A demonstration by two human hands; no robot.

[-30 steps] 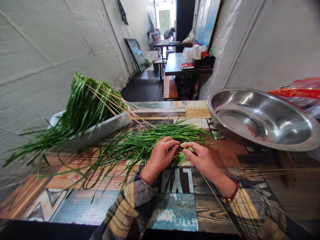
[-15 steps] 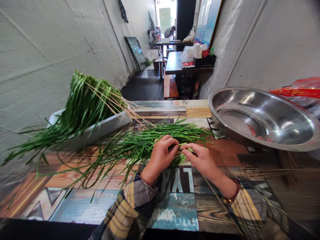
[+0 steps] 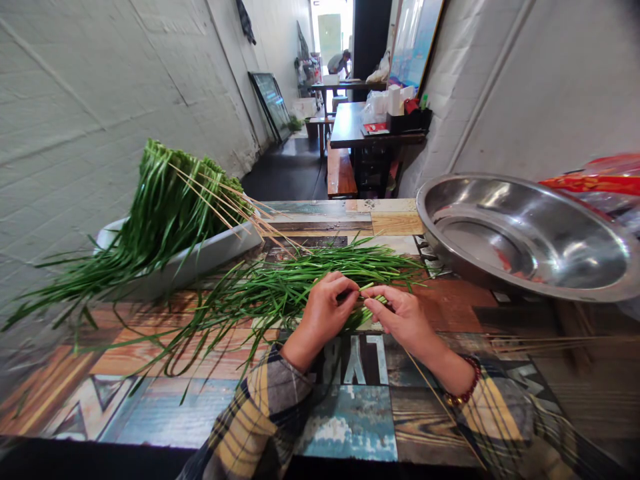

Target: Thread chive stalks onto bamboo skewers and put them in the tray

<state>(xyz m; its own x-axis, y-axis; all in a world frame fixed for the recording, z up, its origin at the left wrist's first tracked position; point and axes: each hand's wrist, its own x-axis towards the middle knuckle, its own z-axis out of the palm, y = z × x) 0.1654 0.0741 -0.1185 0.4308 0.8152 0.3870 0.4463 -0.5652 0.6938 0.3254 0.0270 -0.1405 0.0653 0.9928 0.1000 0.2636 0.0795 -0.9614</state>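
Note:
A loose pile of green chives lies across the patterned wooden table. My left hand is closed on a bunch of chive stems at the pile's near edge. My right hand faces it, fingers pinched on the same stems and on a thin bamboo skewer that runs back along my right forearm. The two hands almost touch at their fingertips.
A white tray at the left holds skewered chives with bamboo sticks poking out. A large steel basin stands at the right, loose skewers in front of it. Far back are tables, a bench and a person.

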